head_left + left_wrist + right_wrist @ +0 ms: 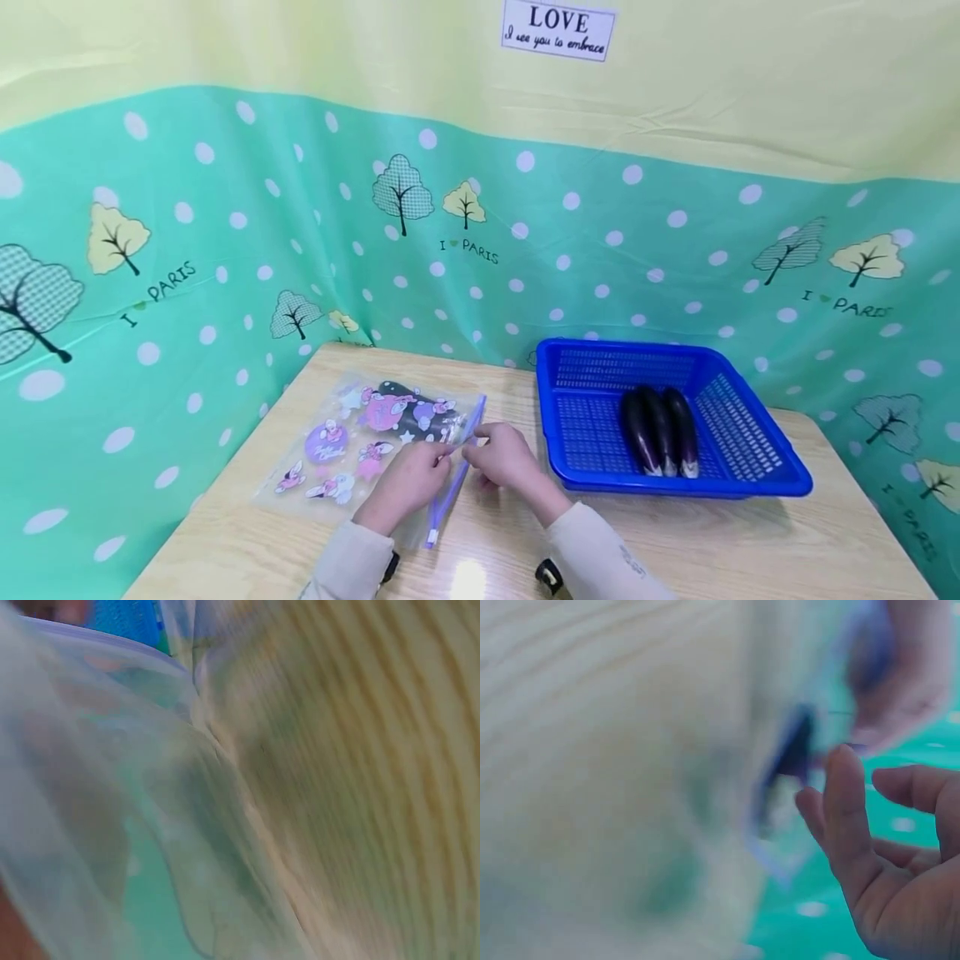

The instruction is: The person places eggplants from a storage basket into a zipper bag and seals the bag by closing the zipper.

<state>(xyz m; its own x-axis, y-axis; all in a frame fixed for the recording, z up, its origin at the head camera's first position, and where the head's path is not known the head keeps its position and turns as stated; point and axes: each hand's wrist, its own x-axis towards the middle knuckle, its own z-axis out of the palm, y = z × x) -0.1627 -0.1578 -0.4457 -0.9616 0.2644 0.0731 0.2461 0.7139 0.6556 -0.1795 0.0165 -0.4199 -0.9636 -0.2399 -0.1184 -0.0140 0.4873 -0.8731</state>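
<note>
A clear zip bag with pink and purple cartoon prints lies on the table, a dark eggplant inside it. Its purple zip edge faces right, with a white slider at the near end. My left hand pinches the bag by this edge. Close beside it, my right hand has its fingertips at the zip; in the right wrist view its thumb and finger stand apart with a gap between them. Clear plastic fills much of the left wrist view.
To the right stands a blue plastic basket holding three eggplants. Wood-grain table lies under everything. A green and yellow patterned cloth hangs behind and at the sides.
</note>
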